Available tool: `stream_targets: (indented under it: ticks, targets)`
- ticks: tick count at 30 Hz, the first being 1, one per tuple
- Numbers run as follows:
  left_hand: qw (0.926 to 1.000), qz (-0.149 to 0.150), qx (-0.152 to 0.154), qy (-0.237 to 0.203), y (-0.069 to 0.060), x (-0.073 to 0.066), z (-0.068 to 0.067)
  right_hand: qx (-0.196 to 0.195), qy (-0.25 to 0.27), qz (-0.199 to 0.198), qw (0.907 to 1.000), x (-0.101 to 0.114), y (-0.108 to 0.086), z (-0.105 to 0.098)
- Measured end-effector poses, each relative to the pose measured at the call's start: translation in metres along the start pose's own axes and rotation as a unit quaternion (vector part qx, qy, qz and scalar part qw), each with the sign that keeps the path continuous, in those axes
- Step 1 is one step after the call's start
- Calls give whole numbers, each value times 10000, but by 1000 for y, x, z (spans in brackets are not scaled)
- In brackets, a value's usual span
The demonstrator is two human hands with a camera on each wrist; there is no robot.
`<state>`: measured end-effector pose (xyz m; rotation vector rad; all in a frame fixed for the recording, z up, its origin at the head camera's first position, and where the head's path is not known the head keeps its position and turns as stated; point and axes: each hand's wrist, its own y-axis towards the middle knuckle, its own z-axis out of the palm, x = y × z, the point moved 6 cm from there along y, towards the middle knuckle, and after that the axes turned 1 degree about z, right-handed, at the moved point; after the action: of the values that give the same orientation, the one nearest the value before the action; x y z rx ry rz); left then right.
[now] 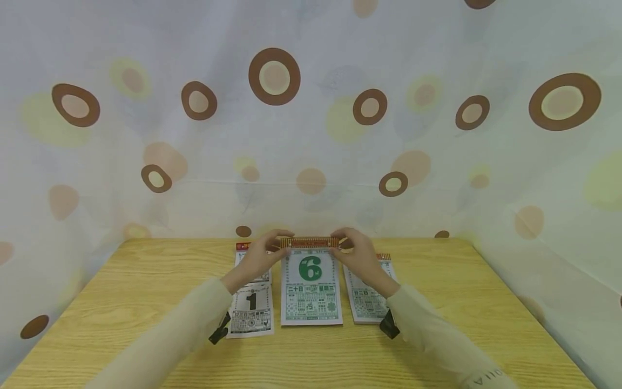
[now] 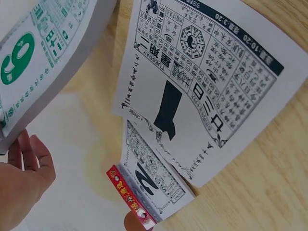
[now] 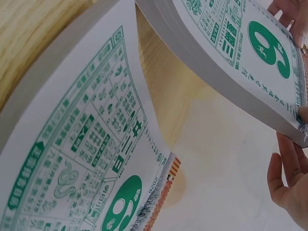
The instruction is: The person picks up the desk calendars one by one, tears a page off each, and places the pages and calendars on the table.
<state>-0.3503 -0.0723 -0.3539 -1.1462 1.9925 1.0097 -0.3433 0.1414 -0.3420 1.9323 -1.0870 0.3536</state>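
Observation:
A thick tear-off calendar [image 1: 311,292] with a large green 6 and a red-and-gold top strip is in the middle of the head view. My left hand [image 1: 259,256] grips the left end of that strip, thumb in front. At its right end, my right hand [image 1: 362,259] holds it the same way. Both wrist views show the pad's thick page edge, with fingers of the left hand [image 2: 29,180] and the right hand [image 3: 291,185] behind it. Left of it lies a loose sheet [image 1: 251,310] with a black 1, overlapping a red-topped calendar [image 2: 149,180] showing a 2.
Another thick calendar [image 1: 366,300] with green print lies to the right, partly under my right forearm. The wooden table [image 1: 160,292] meets a hanging cloth [image 1: 311,140] with brown rings at its back and sides.

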Motion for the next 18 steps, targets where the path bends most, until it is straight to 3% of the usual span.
stream_targets:
  ticks: [13, 18]
  targets:
    - [9973, 572, 216, -405, 0, -22, -10, -370, -64, -479, 9981, 24, 0, -22]
    - [9960, 680, 271, -521, -4, -43, -16, -389, -108, -561, 9976, 29, 2, -27]
